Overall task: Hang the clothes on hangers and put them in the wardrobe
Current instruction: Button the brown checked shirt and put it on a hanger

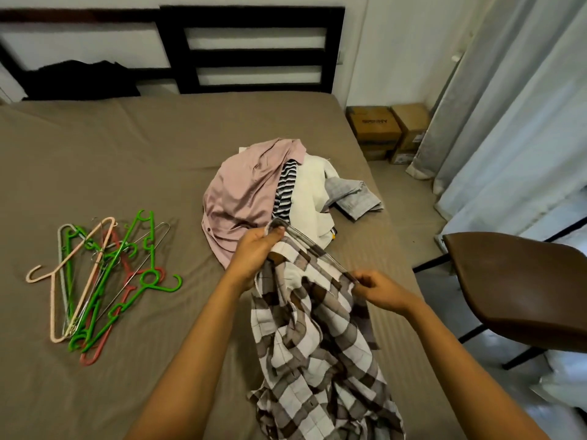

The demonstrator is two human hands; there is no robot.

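While the checked shirt (317,350) hung over the bed's (127,147) near edge, the left hand (254,254) gripped one collar end and the right hand (382,292) pinched the other, fingers (274,232) clamped on cloth, apparently to stretch it over a thin hanger (317,254); spare hangers (104,281) lay toward the left edge.

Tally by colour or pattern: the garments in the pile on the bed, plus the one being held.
Pink shirt: 1
Black-and-white striped top: 1
White garment: 1
Grey garment: 1
Brown-and-white checked shirt, held: 1
Total: 5 visible; others may lie hidden underneath.
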